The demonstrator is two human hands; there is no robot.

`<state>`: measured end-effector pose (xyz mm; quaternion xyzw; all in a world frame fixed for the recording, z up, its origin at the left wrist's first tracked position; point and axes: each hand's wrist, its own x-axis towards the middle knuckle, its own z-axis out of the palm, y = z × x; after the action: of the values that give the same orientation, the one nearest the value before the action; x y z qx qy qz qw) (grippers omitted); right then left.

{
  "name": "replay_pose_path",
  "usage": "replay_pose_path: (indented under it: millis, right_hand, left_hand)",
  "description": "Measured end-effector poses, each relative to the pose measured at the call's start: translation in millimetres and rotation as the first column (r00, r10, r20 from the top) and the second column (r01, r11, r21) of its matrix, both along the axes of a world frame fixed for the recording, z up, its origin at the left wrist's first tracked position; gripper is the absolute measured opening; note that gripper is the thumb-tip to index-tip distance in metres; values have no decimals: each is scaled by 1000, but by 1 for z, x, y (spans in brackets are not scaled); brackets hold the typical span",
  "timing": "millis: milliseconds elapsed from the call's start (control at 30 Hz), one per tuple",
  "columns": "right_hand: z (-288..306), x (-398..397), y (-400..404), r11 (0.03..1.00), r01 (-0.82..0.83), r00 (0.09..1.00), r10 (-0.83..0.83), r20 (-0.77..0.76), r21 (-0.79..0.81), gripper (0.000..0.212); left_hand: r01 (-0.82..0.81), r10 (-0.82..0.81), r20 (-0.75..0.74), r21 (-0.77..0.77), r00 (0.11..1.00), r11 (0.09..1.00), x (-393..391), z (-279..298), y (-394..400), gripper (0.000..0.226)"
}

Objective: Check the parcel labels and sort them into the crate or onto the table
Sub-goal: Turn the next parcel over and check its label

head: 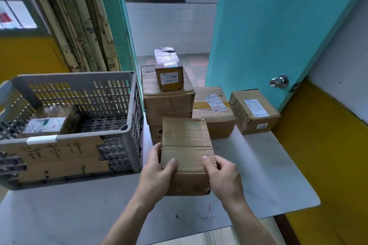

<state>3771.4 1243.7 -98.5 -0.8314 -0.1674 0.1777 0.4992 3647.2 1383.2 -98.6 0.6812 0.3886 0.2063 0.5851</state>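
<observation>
A plain brown parcel [186, 145] is gripped by the left hand [157, 171] and right hand [223, 177] above the desk [268, 175], just beside the grey crate [79, 93], where 1 labelled parcel [47, 123] is seen.

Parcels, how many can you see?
6: one in both hands, one in the crate, two stacked, two at right. More may be hidden.

One head-worn camera looks forward and down, close over the table [278, 165] toward the doorway.
</observation>
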Motion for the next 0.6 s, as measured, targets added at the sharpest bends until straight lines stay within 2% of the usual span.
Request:
replay_pose_path:
  millis: [67,133,200,300,400,467,600]
  right_hand:
    - [-1,2,-1,999,11,1000,-10,-23,34,25]
    - [-2,-2,-2,997,-2,997,8,-73,78,11]
    - [-2,-6,-1,996,-29,996,36,-87,86,7]
    - [1,-3,2,998,-20,998,24,-59,62,9]
    - [4,5,6,999,-24,1000,24,13,-28,33]
    - [3,5,5,996,-28,998,33,56,-81,41]
    - [-3,3,-2,999,-25,999,26,19,-36,35]
  left_hand:
    - [-11,11,18,-7,1000,1000,1,3,2,49]
    - [-45,45,-11,46,999,998,2,5,5,37]
    - [-66,71,-58,82,996,994,2,5,8,35]
    - [-78,79,-25,47,997,996,-1,3,7,30]
    - [-65,66,-7,70,998,995,-1,-1,3,35]
    - [-63,64,-16,92,998,994,1,-2,2,39]
    - [-60,64,-51,84,997,995,4,0,8,39]
